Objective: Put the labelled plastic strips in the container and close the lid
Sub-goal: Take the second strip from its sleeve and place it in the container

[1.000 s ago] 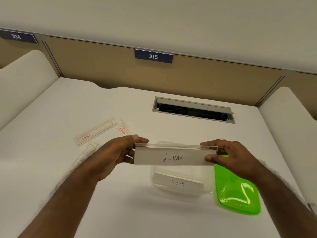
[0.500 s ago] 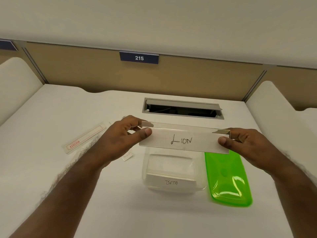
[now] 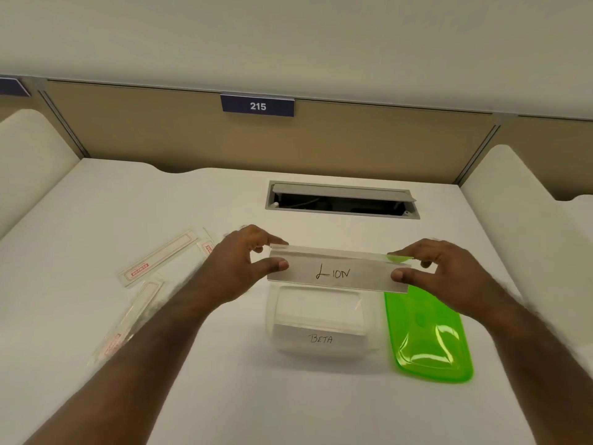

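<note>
Item: strip marked LION (image 3: 338, 273), pinched at each end by left hand (image 3: 239, 264) and right hand (image 3: 446, 274) fingers. Long axis 9-to-3, held above clear container (image 3: 321, 319), which lies at 6 o'clock; green lid (image 3: 428, 338) at its 3.

LION strip (image 3: 337, 273) hides container (image 3: 321, 319) far rim & lid (image 3: 428, 335) top corner. Left arm covers some loose strips (image 3: 154, 263). Blue sign (image 3: 12, 87) cut by left edge.

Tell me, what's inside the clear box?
Inside the clear container lies a strip labelled BETA. Whether more strips lie underneath it cannot be seen. The LION strip covers the far rim.
</note>
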The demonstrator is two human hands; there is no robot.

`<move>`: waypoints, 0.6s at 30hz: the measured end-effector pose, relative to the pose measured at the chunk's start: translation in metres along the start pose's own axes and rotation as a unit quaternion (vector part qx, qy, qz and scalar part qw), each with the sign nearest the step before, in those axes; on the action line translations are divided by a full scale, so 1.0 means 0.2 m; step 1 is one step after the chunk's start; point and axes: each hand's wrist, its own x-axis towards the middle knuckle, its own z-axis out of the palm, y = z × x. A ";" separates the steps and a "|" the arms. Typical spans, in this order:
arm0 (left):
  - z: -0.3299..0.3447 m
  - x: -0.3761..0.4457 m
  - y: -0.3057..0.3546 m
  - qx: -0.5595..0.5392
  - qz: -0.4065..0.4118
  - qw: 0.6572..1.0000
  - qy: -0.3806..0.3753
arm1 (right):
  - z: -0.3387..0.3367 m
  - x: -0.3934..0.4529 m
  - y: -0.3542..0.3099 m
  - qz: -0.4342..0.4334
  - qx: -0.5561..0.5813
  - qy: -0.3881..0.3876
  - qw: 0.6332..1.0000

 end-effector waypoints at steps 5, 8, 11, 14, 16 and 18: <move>0.21 0.04 -0.17 0.170 -0.004 0.985 -0.029 | 0.23 0.04 0.13 0.071 -0.136 -0.032 0.988; 0.33 0.07 -0.25 0.279 0.006 0.959 -0.049 | 0.37 0.05 0.16 0.075 -0.208 -0.040 0.975; 0.41 0.09 -0.26 0.401 0.047 0.913 -0.064 | 0.49 0.08 0.20 0.026 -0.318 -0.038 0.947; 0.49 0.10 -0.26 0.472 0.065 0.877 -0.071 | 0.58 0.10 0.21 0.005 -0.412 -0.059 0.909; 0.55 0.12 -0.26 0.493 0.094 0.863 -0.053 | 0.62 0.11 0.21 0.006 -0.453 -0.068 0.889; 0.60 0.13 -0.22 0.505 0.104 0.855 -0.055 | 0.67 0.11 0.21 0.019 -0.483 -0.075 0.872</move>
